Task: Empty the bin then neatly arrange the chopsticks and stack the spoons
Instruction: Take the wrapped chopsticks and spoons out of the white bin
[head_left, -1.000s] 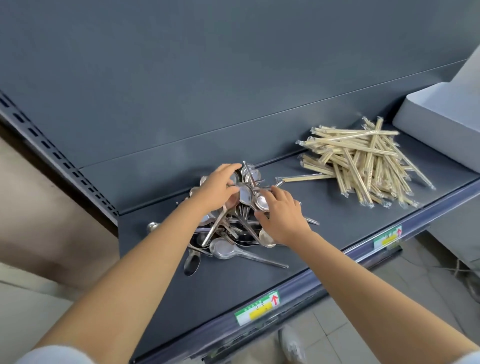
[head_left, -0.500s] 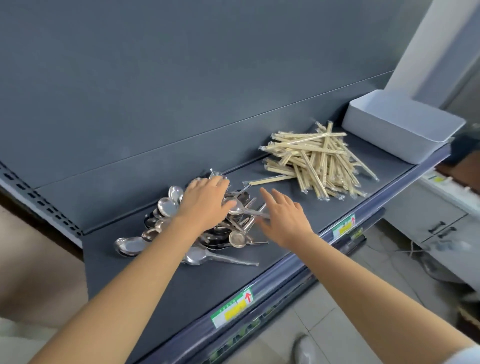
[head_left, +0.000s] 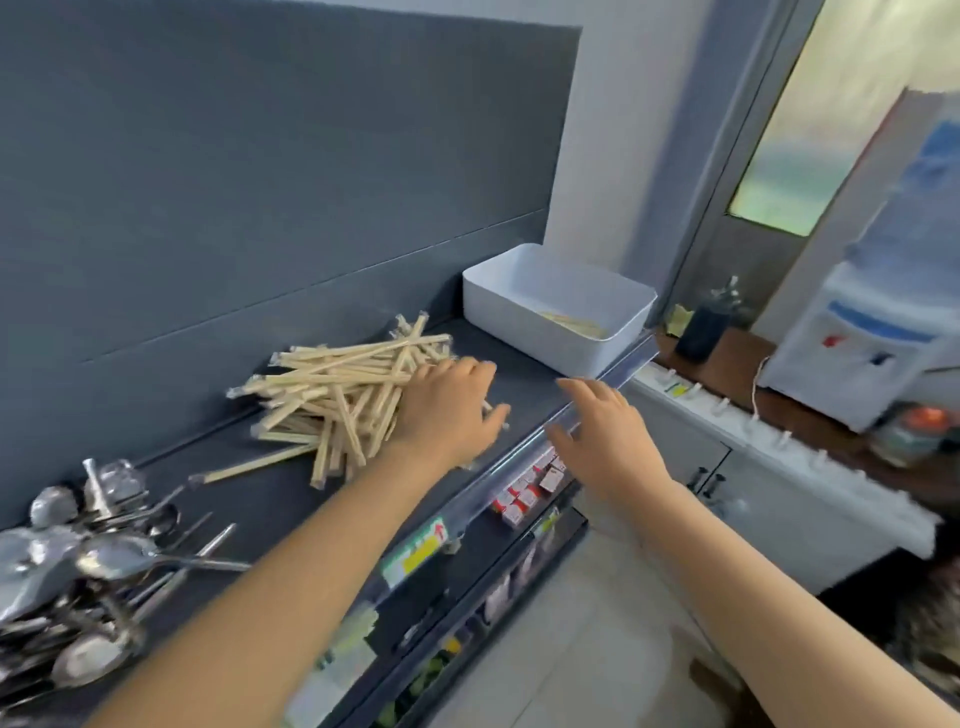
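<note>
A loose heap of wrapped wooden chopsticks (head_left: 332, 395) lies on the dark shelf (head_left: 280, 499). My left hand (head_left: 447, 410) rests on the heap's right side with fingers spread and nearly straight. My right hand (head_left: 602, 431) hovers open over the shelf's front edge, holding nothing. A tangled pile of metal spoons (head_left: 78, 571) sits at the far left of the shelf. The white bin (head_left: 556, 306) stands at the shelf's right end, with a few chopsticks visible inside.
The shelf's dark back panel (head_left: 260, 182) rises behind everything. Price tags (head_left: 415, 551) run along the front rail, with small red boxes (head_left: 524, 493) on a lower shelf. To the right are a counter, a dark bottle (head_left: 701, 327) and a water dispenser (head_left: 852, 343).
Both hands left the spoon pile and moved right. My left hand now lies on the chopsticks and my right is out over the shelf edge. The view swung right.
</note>
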